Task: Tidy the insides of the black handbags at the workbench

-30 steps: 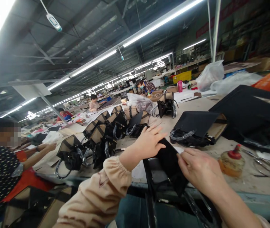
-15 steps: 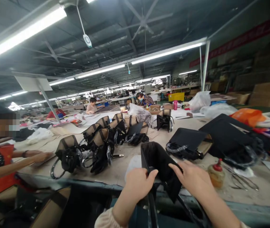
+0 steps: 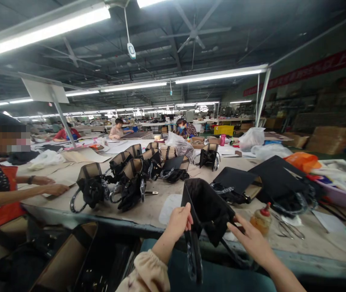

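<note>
A black handbag (image 3: 214, 207) stands tilted at the table's front edge, its mouth facing up toward me and its dark lining showing. My left hand (image 3: 179, 223) is closed on the bag's left edge, thumb on top. At the right corner, my right hand (image 3: 252, 241) pinches the bag's side loosely, with part of the fingers hidden behind it. A plastic-wrapped strap (image 3: 193, 255) hangs from the bag below my left hand. To the right of the bag are a glue bottle with a red cap (image 3: 261, 219) and scissors (image 3: 288, 229).
Several black-and-tan handbags (image 3: 130, 178) stand across the table (image 3: 151, 211). Black bags (image 3: 236, 182) lie at the right, near a purple basin (image 3: 343, 198). On the left, a co-worker's hands (image 3: 53, 188) work over the tabletop. More bags (image 3: 66, 259) sit below the table edge.
My left hand has shifted its hold to the bag's left edge. My right thumb has come out of the mouth, and the right hand is lower at the corner. The view has tilted upward.
</note>
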A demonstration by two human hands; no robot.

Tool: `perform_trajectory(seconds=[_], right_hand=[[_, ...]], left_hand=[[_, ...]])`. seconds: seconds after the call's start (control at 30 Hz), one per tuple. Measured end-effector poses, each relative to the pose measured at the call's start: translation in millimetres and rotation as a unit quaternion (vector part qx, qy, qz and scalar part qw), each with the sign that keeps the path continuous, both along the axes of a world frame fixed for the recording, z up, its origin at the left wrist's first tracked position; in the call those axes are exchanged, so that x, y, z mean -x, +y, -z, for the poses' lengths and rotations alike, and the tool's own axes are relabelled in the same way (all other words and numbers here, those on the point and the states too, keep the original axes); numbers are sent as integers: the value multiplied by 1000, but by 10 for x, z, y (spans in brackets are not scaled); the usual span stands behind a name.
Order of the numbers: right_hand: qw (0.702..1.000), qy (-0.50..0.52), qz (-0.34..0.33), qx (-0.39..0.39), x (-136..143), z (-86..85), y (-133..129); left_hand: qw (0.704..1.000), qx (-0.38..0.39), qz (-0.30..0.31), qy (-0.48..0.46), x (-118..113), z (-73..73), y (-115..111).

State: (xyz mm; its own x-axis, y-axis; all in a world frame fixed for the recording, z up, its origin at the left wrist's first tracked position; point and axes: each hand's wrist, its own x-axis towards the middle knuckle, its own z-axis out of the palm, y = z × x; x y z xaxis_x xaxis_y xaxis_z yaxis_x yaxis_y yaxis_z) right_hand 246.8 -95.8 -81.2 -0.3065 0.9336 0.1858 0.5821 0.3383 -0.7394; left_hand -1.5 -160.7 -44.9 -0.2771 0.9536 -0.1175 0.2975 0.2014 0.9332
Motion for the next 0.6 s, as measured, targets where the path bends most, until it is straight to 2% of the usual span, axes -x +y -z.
perform_trajectory(seconds=[0.07, 0.17, 0.3, 0.37, 0.47, 0.6], right_hand=[[1000, 2, 5, -18, 26, 55, -49], [1000, 8, 14, -16, 87, 79, -97], [998, 44, -4, 35, 147, 54, -143], [998, 53, -9, 32, 172, 57, -152], [999, 44, -9, 6, 206, 98, -147], [997, 61, 18, 40, 231, 166, -148]], left_hand=[[997, 5, -8, -72, 5, 97, -21], [994, 23, -18, -108, 21, 150, -61], [997, 14, -20, -75, 83, 136, -64], [999, 6, -13, -39, 114, 149, -30], [1000, 18, 10, -19, 138, 211, 27], [998, 24, 36, -38, 148, 330, -20]])
